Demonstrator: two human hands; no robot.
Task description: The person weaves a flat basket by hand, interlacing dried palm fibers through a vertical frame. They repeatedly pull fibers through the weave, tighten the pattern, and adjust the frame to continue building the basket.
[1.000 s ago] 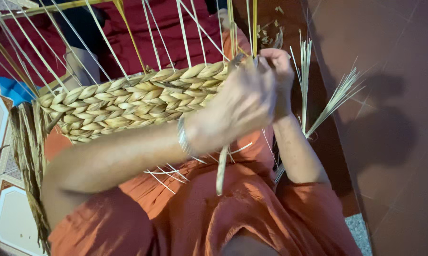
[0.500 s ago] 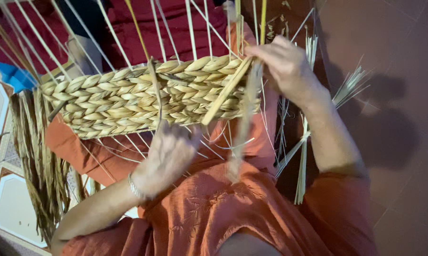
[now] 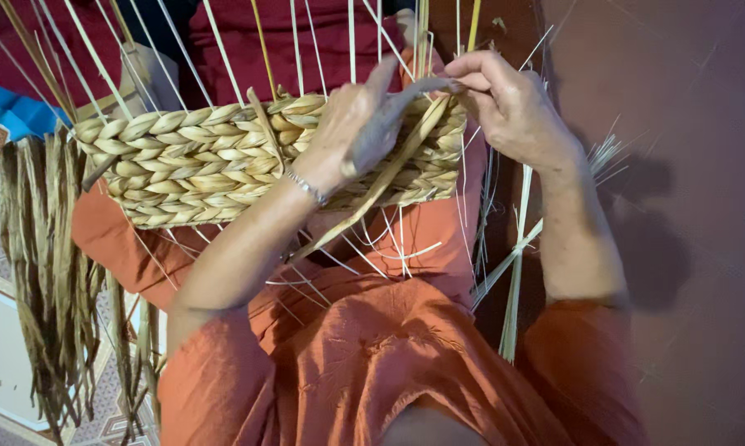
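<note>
Open room: the reddish-brown floor (image 3: 686, 124) to the right lies bare apart from shadows; to the left a bundle of dried reeds (image 3: 46, 272) hangs down beside the lap, just by the patterned tile floor (image 3: 1, 355).
Edges: thin pale upright stakes (image 3: 224, 49) rise from the top rim of the woven basket (image 3: 191, 157), and loose stake ends (image 3: 513, 272) spill out below its right end.
Basket look: straw-coloured, made of thick braided rows, lying on its side across the orange-clothed lap (image 3: 372, 355); its right end sits between the two hands.
Working strand: a flat, dull-tan strand (image 3: 389, 169) runs diagonally from the top right corner of the basket down toward the lap.
Left hand (image 3: 352, 124): laid over the basket's front, fingers curled, grip closed on the strand; a thin bracelet (image 3: 306, 186) sits at the wrist.
Right hand (image 3: 513, 103): raised at the basket's right corner, fingers bent inward, grip pinching the strand's upper end.
</note>
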